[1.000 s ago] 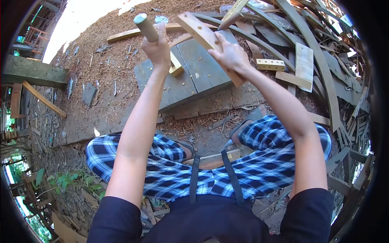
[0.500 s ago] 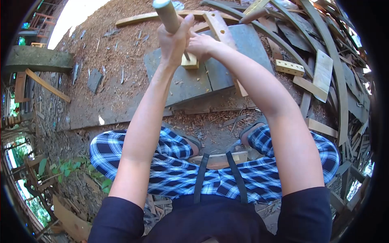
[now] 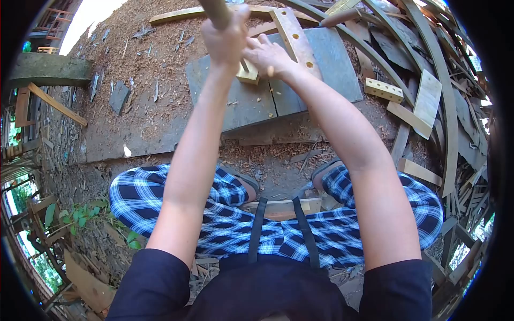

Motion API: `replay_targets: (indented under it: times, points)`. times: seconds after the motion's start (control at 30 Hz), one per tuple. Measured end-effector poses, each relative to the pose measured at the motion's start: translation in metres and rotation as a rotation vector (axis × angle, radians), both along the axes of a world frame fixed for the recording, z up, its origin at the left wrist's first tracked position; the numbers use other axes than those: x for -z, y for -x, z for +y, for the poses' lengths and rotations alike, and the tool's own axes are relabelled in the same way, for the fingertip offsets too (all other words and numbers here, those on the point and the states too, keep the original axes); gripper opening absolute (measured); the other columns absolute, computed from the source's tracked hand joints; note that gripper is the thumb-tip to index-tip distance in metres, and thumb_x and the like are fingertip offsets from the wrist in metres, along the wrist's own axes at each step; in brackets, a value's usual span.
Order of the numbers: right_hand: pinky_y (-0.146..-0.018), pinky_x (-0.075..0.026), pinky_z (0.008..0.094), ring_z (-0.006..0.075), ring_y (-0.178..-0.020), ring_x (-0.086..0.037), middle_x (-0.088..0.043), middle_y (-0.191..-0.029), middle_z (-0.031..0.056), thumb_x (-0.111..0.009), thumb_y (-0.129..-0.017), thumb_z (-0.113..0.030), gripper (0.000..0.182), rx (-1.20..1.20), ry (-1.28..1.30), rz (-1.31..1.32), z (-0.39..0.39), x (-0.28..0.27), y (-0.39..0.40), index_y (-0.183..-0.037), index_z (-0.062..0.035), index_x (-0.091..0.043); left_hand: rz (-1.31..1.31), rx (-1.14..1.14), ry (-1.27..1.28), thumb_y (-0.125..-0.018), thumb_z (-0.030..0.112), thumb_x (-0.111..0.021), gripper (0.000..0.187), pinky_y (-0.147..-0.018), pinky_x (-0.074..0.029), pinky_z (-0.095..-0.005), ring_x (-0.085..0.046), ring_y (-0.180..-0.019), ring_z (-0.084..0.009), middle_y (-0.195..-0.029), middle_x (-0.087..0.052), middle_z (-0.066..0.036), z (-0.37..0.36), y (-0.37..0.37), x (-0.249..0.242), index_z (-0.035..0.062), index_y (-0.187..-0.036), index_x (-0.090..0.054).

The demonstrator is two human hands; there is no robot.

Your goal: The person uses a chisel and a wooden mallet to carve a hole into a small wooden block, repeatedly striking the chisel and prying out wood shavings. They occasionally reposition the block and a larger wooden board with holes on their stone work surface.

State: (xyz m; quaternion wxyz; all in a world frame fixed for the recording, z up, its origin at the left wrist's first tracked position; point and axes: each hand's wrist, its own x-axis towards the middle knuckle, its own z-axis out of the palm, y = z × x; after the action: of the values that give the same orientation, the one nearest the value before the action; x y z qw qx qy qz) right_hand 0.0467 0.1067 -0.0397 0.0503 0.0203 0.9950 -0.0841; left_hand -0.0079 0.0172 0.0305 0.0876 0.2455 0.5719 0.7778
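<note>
The left hand (image 3: pixel 226 41) is wrapping its fingers around a round wooden handle (image 3: pixel 215 12) while the right hand (image 3: pixel 269 53) is gripping a drilled wooden slat (image 3: pixel 296 38) over the grey slab (image 3: pixel 267 99), beside a small block (image 3: pixel 248 73).

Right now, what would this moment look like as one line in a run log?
left hand: grips wooden handle | right hand: steadies holed wooden piece | small block on grey slab | seated, sawdust ground
</note>
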Motion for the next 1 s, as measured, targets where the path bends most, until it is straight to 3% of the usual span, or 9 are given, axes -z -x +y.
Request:
replay_targets:
  times: [0.13,0.27,0.33,0.43,0.57,0.7,0.73,0.87,1.0]
  points:
    - [-0.095,-0.051,0.0472,0.0315,-0.131,-0.043,-0.043,-0.143,0.0017,-0.063,-0.081,-0.007,0.057,0.014,0.035,0.109,0.000,0.018,0.004,-0.134,-0.0246,-0.048,-0.441,-0.019,0.046,-0.093,0.017,-0.063,0.042,-0.037,-0.015,-0.0248,-0.023,-0.037,-0.0050,-0.048,-0.031,0.007,0.010,0.054,-0.001,0.0159,-0.062,-0.035]
    - [-0.095,-0.051,0.0463,0.0314,-0.131,-0.043,-0.043,-0.143,0.0017,-0.066,-0.079,-0.006,0.060,-0.004,0.055,0.110,0.002,0.020,0.004,-0.133,-0.0247,-0.049,-0.721,-0.053,0.051,-0.094,0.020,-0.061,0.044,-0.038,-0.014,-0.0248,-0.021,-0.036,-0.0072,-0.048,-0.028,0.008,0.001,0.104,0.034,0.0172,-0.061,-0.032]
    - [-0.095,-0.050,0.0461,0.0319,-0.131,-0.042,-0.042,-0.144,0.0018,-0.065,-0.080,-0.007,0.060,0.029,0.054,0.068,-0.002,0.011,0.001,-0.134,-0.0249,-0.048,-0.957,-0.236,-0.003,-0.093,0.022,-0.061,0.039,-0.038,-0.016,-0.0257,-0.022,-0.038,-0.0086,-0.050,-0.026,0.005,-0.012,0.115,0.042,0.0151,-0.065,-0.034]
    - [-0.094,-0.051,0.0464,0.0335,-0.128,-0.044,-0.042,-0.142,0.0041,-0.066,-0.079,-0.010,0.060,0.111,0.042,0.087,-0.006,0.013,0.002,-0.135,-0.0235,-0.047,-1.039,-0.506,-0.148,-0.094,0.026,-0.058,0.037,-0.039,-0.016,-0.0263,-0.022,-0.040,-0.0095,-0.053,-0.028,0.005,-0.038,0.118,0.044,0.0137,-0.068,-0.034]
    - [-0.093,-0.053,0.0475,0.0350,-0.128,-0.042,-0.041,-0.140,0.0089,-0.067,-0.080,-0.011,0.068,0.333,0.049,0.060,-0.025,0.015,0.010,-0.141,-0.0206,-0.040,-1.036,-0.643,-0.319,-0.094,0.027,-0.055,0.034,-0.039,-0.017,-0.0268,-0.024,-0.040,-0.0095,-0.056,-0.031,0.004,-0.061,0.116,0.026,0.0122,-0.071,-0.034]
    - [-0.087,-0.054,0.0433,0.0338,-0.112,-0.063,-0.060,-0.126,0.0145,-0.072,-0.084,-0.031,0.074,0.310,0.042,-0.225,-0.030,-0.018,0.006,-0.146,-0.0168,-0.036,-0.847,-0.561,-0.294,-0.093,0.025,-0.057,0.032,-0.038,-0.020,-0.0267,-0.029,-0.040,-0.0085,-0.058,-0.034,0.003,-0.057,0.096,0.003,0.0109,-0.076,-0.035]
    - [-0.081,-0.056,0.0442,0.0348,-0.094,-0.071,-0.070,-0.107,0.0172,-0.071,-0.083,-0.047,0.081,0.233,0.038,-0.160,-0.033,-0.018,-0.002,-0.147,-0.0139,-0.035,-0.800,-0.576,-0.270,-0.093,0.025,-0.059,0.031,-0.038,-0.021,-0.0268,-0.030,-0.040,-0.0085,-0.059,-0.036,0.003,-0.053,0.089,-0.003,0.0104,-0.077,-0.036]
    - [-0.074,-0.056,0.0471,0.0362,-0.084,-0.072,-0.071,-0.097,0.0210,-0.065,-0.083,-0.056,0.082,0.307,0.044,0.072,-0.061,0.003,-0.030,-0.144,-0.0098,-0.036,-0.606,-0.584,-0.275,-0.090,0.021,-0.063,0.028,-0.034,-0.024,-0.0250,-0.035,-0.038,-0.0074,-0.057,-0.041,0.002,-0.048,0.072,-0.012,0.0082,-0.082,-0.040]
    - [-0.073,-0.056,0.0481,0.0364,-0.085,-0.072,-0.071,-0.098,0.0207,-0.063,-0.084,-0.054,0.074,0.375,0.118,0.037,-0.069,-0.001,-0.036,-0.140,-0.0109,-0.037,-0.341,-0.534,-0.234,-0.090,0.016,-0.064,0.020,-0.030,-0.025,-0.0234,-0.038,-0.035,-0.0061,-0.055,-0.045,0.001,-0.042,0.069,-0.014,0.0066,-0.084,-0.047]
